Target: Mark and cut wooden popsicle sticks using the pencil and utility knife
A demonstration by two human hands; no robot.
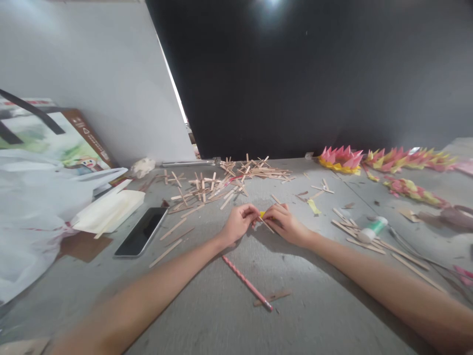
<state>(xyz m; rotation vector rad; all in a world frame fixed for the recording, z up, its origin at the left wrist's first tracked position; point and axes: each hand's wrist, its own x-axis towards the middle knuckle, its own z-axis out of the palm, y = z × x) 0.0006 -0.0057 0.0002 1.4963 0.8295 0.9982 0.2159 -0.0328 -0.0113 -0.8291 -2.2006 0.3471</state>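
Observation:
Both my hands meet at the middle of the grey table [325,315]. My left hand [238,224] and my right hand [284,223] are closed in pinches on a small yellow paper piece [262,214] with a thin wooden stick [266,225] running under it. A pink pencil [247,282] lies just in front of my hands. Behind them a scatter of wooden sticks [225,182] covers the table.
A black phone [141,230] and a white folded paper [111,209] lie at the left beside a plastic bag [33,207]. A glue tube [373,229] and more sticks sit at the right. Pink-and-yellow folded paper flowers [342,159] line the far right. A dark panel stands behind.

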